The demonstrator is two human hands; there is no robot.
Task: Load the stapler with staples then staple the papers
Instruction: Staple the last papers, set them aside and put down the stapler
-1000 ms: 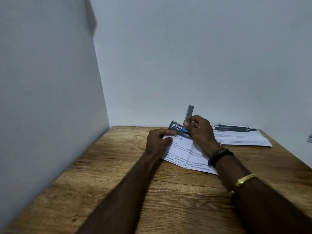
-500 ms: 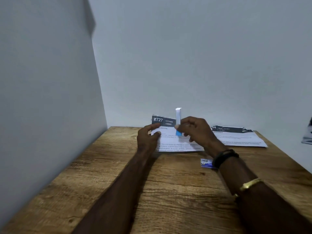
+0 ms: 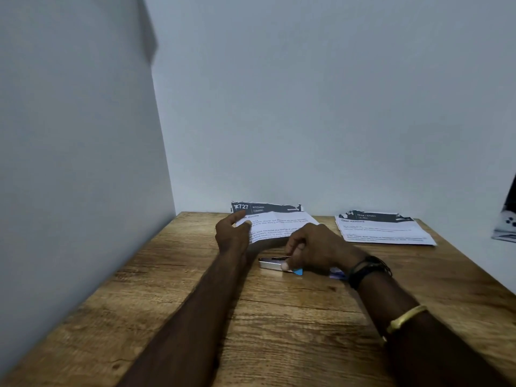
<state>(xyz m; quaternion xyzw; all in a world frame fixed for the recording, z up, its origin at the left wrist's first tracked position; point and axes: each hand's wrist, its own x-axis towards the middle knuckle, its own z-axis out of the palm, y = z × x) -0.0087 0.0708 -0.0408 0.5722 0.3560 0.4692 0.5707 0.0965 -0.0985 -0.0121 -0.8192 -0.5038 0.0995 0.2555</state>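
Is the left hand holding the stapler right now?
No, the right hand grips the stapler down at the table, while the left hand pinches the papers.

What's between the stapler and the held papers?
Nothing visible: the right hand holds the stapler low at the table, just in front of the papers the left hand holds. Only bare wood between.
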